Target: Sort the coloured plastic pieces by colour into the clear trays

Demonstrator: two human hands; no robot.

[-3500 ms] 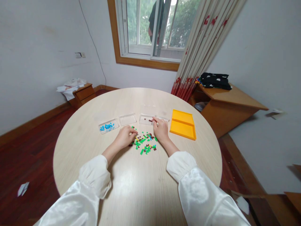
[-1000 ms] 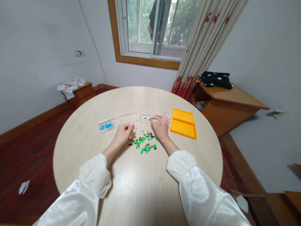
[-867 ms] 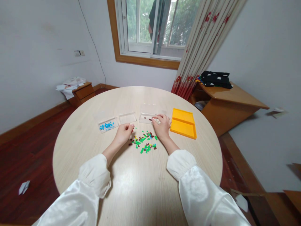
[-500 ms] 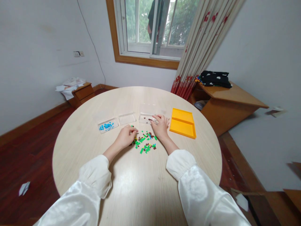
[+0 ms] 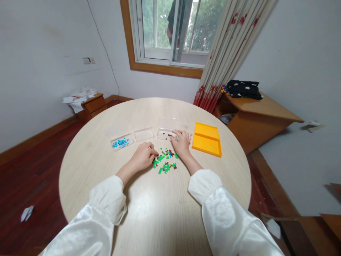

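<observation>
A loose pile of small green, brown, yellow and blue toy bricks (image 5: 161,158) lies mid-table. My left hand (image 5: 144,155) is at the pile's left edge, fingers bent together and fingertips among the bricks; whatever they pinch is hidden. Over the right-hand clear box (image 5: 160,138), my right hand (image 5: 181,143) has thumb and forefinger closed at a dark brown brick (image 5: 170,135). A few brown bits lie in that box. To the left are a clear box with nothing visible inside (image 5: 144,134) and a clear box (image 5: 115,148) of blue bricks (image 5: 121,143).
A yellow two-compartment tray (image 5: 206,139) stands right of my right hand. The round wooden table (image 5: 149,213) carries everything. Beyond it are a window (image 5: 173,32), a curtain (image 5: 215,60), a side cabinet (image 5: 263,113) with dark cloth, and a small drawer unit (image 5: 93,106).
My left hand has shifted slightly right, its fingertips reaching farther into the brick pile and covering some pieces. My right hand stays over the clear box.
</observation>
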